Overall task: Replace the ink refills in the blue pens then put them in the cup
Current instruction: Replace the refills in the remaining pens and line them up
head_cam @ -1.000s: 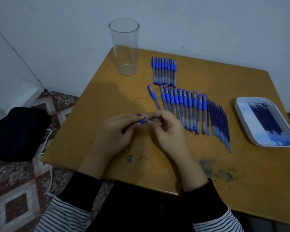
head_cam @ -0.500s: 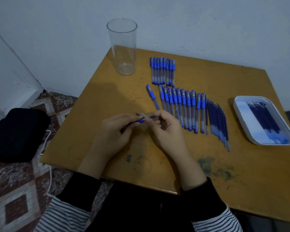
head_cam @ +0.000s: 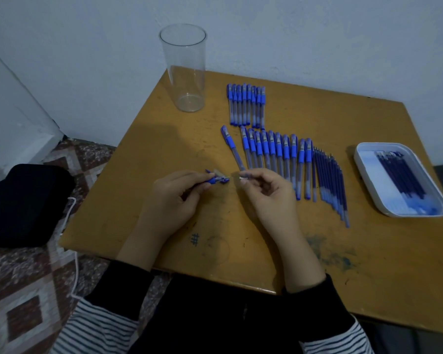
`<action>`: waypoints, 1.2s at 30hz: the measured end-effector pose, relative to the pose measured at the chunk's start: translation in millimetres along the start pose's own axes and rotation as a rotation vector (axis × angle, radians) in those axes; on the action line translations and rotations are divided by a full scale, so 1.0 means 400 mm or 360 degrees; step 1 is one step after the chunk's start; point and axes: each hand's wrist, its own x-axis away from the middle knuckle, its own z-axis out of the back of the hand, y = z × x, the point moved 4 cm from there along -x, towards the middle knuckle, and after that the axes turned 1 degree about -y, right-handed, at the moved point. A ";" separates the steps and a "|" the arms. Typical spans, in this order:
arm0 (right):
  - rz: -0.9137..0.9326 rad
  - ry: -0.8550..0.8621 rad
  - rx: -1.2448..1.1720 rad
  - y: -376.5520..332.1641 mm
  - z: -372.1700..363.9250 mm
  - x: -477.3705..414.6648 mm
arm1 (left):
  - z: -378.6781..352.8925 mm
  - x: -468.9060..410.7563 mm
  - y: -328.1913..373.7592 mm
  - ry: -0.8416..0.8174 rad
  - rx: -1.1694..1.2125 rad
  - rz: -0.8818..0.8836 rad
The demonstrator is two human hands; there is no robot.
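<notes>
Pulled apart mid-frame just now, my left hand (head_cam: 174, 200) pinches the pen tip (head_cam: 216, 179), my right hand (head_cam: 265, 194) the barrel (head_cam: 244, 176), so the old refill can come out.

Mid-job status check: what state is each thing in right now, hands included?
Cup: upright, empty.
Left hand: pinches blue piece of the opened pen.
Right hand: pinches other piece, apart from the blue.
Back row of pens: capped, lying flat.
Front row of pens: capped, lying flat.
Loose refills: lying beside front row.
Tray: holds refills.
</notes>
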 end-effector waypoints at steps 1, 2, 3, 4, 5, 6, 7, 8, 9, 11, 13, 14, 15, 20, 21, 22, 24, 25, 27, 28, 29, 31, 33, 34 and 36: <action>0.0055 -0.0010 0.0097 0.002 -0.002 0.003 | 0.000 0.000 0.000 -0.0002 -0.0003 0.0007; 0.0093 -0.0035 0.0178 0.004 -0.006 0.005 | -0.001 0.001 0.000 -0.0001 -0.0005 0.0007; 0.0118 -0.0068 0.0250 0.005 -0.011 0.007 | -0.001 0.001 0.000 0.0001 -0.0008 0.0002; 0.0143 -0.0099 0.0316 0.005 -0.016 0.009 | -0.002 0.001 0.000 0.0004 -0.0011 -0.0004; 0.0180 -0.0118 0.0379 0.004 -0.020 0.009 | -0.003 0.001 0.000 0.0003 -0.0013 -0.0008; 0.0229 -0.0124 0.0441 0.001 -0.022 0.009 | -0.003 0.001 -0.001 0.0001 -0.0017 -0.0011; 0.0281 -0.0119 0.0506 -0.002 -0.025 0.009 | -0.003 0.001 -0.001 0.0001 -0.0022 -0.0014; 0.0325 -0.0114 0.0569 -0.005 -0.027 0.010 | -0.003 0.000 0.000 0.0003 -0.0030 -0.0018; 0.0361 -0.0111 0.0627 -0.009 -0.029 0.010 | -0.003 0.001 0.001 0.0004 -0.0039 -0.0023; 0.0414 -0.0111 0.0717 -0.013 -0.033 0.008 | -0.004 0.001 0.003 0.0001 -0.0060 -0.0032; 0.0430 -0.0127 0.0788 -0.015 -0.039 0.006 | -0.005 0.000 0.003 -0.0008 -0.0068 -0.0033; 0.0436 -0.0133 0.0810 -0.017 -0.042 0.005 | -0.005 -0.001 0.002 -0.0013 -0.0072 -0.0035; 0.0441 -0.0135 0.0820 -0.019 -0.044 0.005 | -0.006 -0.001 0.002 -0.0015 -0.0073 -0.0038; 0.0407 -0.0151 0.0847 -0.021 -0.048 0.007 | -0.006 -0.001 0.002 -0.0023 -0.0056 -0.0042; 0.0397 -0.0152 0.0843 -0.021 -0.048 0.007 | -0.006 -0.001 0.002 -0.0026 -0.0053 -0.0042; 0.0397 -0.0146 0.0826 -0.021 -0.047 0.008 | -0.006 -0.001 0.002 -0.0025 -0.0053 -0.0043; 0.0403 -0.0120 0.0745 -0.016 -0.042 0.009 | -0.005 -0.001 0.002 -0.0023 -0.0051 -0.0036; 0.0396 -0.0104 0.0685 -0.012 -0.039 0.010 | -0.005 -0.001 0.003 -0.0027 -0.0050 -0.0030; 0.0369 -0.0047 0.0525 -0.008 -0.031 0.014 | -0.004 0.000 0.004 -0.0039 -0.0049 -0.0024; 0.0364 -0.0001 0.0445 -0.007 -0.027 0.015 | -0.004 0.000 0.004 -0.0041 -0.0043 -0.0026; 0.0374 0.0050 0.0387 -0.010 -0.022 0.016 | -0.003 -0.001 0.005 -0.0039 -0.0036 -0.0030; 0.0430 0.0100 0.0315 -0.018 -0.019 0.018 | -0.003 -0.002 0.006 -0.0034 -0.0025 -0.0047; 0.0514 0.0020 0.0253 -0.025 -0.025 0.017 | -0.003 -0.002 0.010 -0.0029 -0.0023 -0.0075; 0.0568 -0.0043 0.0262 -0.026 -0.032 0.016 | -0.003 -0.001 0.012 -0.0021 -0.0022 -0.0089; 0.0657 -0.0121 0.0359 -0.028 -0.043 0.013 | -0.001 -0.001 0.014 -0.0011 -0.0017 -0.0112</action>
